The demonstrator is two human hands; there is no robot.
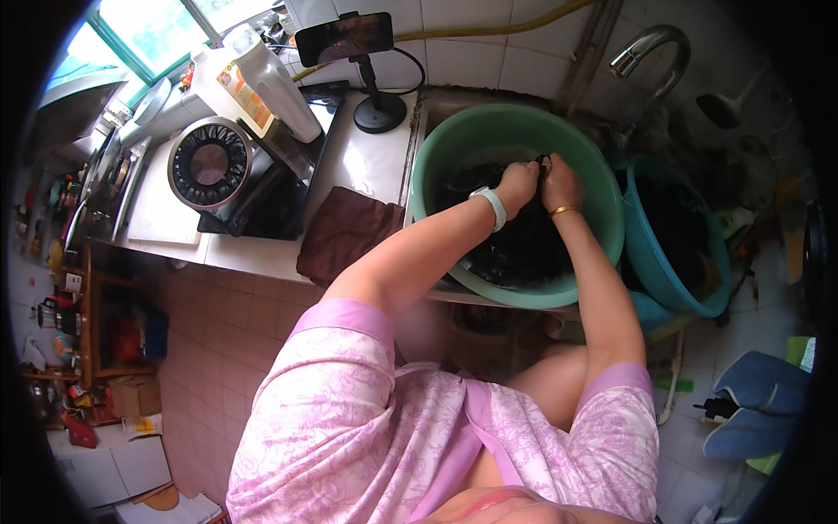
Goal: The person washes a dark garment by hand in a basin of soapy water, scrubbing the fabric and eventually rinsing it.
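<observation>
Dark wet cloth [524, 249] lies in a large green basin [602, 210] set in the sink. Over the basin, my left hand [518, 186] and my right hand [561, 183] come close together, both with curled fingers. They grip a bunched bit of the black cloth, which shows between them and rises a little above the rest. A pale watch is on my left wrist and a gold bracelet on my right. My fingertips are partly hidden.
A curved metal faucet [668, 52] stands behind. A blue basin [642, 227] with dark contents sits at right. On the counter left are a folded brown cloth [349, 231], a phone on a stand [379, 112], a black cooktop [292, 196] and a white jug [284, 92].
</observation>
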